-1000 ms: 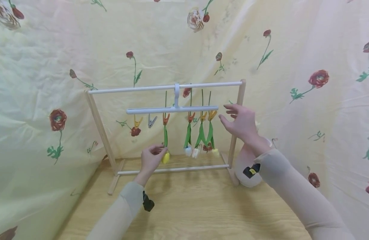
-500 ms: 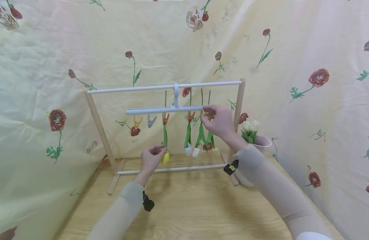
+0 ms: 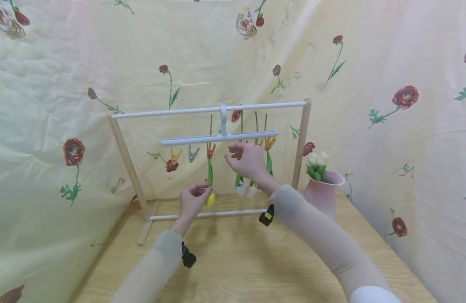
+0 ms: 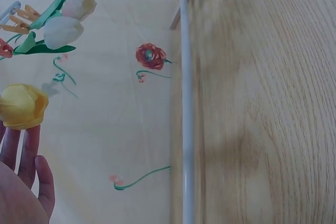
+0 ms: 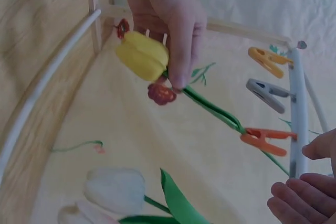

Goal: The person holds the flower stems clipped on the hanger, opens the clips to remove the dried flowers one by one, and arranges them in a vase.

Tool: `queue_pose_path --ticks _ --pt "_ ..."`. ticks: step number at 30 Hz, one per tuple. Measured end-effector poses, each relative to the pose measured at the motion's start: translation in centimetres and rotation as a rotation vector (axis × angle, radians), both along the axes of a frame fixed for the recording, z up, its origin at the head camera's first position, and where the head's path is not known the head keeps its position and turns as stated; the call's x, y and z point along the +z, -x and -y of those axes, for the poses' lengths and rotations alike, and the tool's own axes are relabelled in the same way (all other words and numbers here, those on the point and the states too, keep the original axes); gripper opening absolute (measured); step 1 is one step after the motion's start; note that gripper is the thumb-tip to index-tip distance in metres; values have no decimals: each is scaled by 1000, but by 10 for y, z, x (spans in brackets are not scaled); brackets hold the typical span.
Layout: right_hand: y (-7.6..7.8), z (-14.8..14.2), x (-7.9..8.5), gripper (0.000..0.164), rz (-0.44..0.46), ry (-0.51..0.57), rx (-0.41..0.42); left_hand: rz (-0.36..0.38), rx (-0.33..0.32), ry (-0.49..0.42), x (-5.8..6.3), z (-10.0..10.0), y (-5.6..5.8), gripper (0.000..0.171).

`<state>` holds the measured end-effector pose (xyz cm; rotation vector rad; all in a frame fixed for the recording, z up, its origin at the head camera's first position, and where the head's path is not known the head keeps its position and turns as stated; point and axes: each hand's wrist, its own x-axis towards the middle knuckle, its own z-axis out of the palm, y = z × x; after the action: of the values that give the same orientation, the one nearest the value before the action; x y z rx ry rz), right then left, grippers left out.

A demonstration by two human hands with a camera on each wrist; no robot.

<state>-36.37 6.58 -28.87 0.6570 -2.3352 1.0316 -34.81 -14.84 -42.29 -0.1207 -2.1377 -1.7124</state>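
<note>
A yellow tulip (image 3: 210, 200) hangs head down from an orange clothespin (image 5: 265, 140) on the white clip hanger (image 3: 191, 140). My left hand (image 3: 192, 202) pinches its green stem between thumb and fingers, just above the bloom. My right hand (image 3: 250, 160) is raised just under the hanger bar, right of that clothespin, thumb and fingers apart with nothing between them. Behind it, partly hidden, hang more tulips, among them a pale one (image 5: 114, 188). A yellow clothespin (image 3: 175, 156) and a grey clothespin (image 3: 193, 154) hang at the left without flowers.
The hanger hooks over the white top rail (image 3: 161, 112) of a wooden rack (image 3: 127, 168) standing on the wood-grain table (image 3: 225, 261). At right, a pink vase (image 3: 321, 195) holds white tulips (image 3: 318, 160). Flower-printed cloth (image 3: 202, 50) surrounds the table's back and sides.
My right hand has moved left from the hanger's right end, past the yellow-orange clothespins, toward the orange one. My left hand keeps its pinch on the yellow tulip in the same place.
</note>
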Motion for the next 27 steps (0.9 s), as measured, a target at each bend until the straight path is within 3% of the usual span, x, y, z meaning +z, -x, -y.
queue_pose_path --ticks 13,21,27 --pt "6 36 -28 37 179 192 41 0 17 34 1 1 0 21" --pt "11 51 -32 43 185 291 24 -6 14 44 0 3 -1 22" --pt "22 58 -36 43 109 337 -26 10 16 52 -3 0 0 23"
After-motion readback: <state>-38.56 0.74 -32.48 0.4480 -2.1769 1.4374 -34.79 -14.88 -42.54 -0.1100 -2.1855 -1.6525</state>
